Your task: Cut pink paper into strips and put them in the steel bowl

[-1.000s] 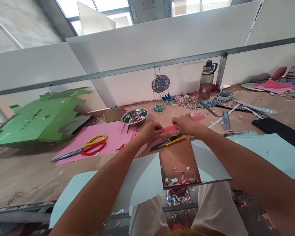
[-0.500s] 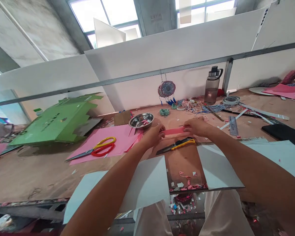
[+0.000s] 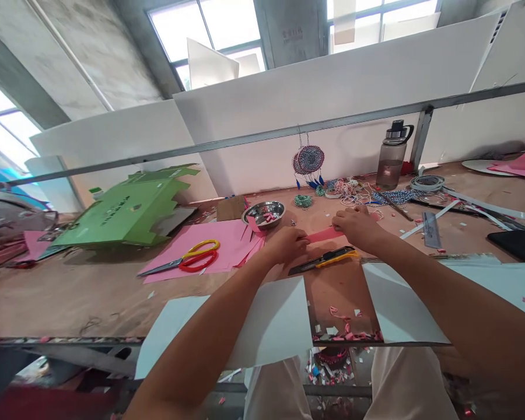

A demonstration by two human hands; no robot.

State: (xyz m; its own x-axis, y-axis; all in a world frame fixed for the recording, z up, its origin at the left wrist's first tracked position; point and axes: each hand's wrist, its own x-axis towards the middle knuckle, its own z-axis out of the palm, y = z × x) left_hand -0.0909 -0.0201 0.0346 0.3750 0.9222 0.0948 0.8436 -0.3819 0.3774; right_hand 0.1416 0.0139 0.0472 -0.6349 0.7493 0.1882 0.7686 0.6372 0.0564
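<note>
A narrow pink paper strip (image 3: 326, 234) stretches between my two hands, just above or on the table. My left hand (image 3: 290, 242) pinches its left end, and my right hand (image 3: 357, 226) grips the right end with curled fingers. Just below the strip lies a yellow and black utility knife (image 3: 324, 260). Behind my left hand stands a steel bowl (image 3: 265, 214) with small pink pieces in it. Scissors (image 3: 192, 256) with one yellow and one red handle rest on pink paper sheets (image 3: 166, 248) to the left.
A green cardboard box (image 3: 126, 207) stands at the left. At the back are a water bottle (image 3: 392, 156), tangled cords (image 3: 350, 189) and a hanging round woven ornament (image 3: 310, 160). A clear ruler (image 3: 431, 230) and black phone (image 3: 516, 245) lie right. White sheets (image 3: 271, 321) overhang the front edge.
The view has shifted, so everything appears farther right. Both hands still hold the pink strip, with my right hand turned a little more over its end.
</note>
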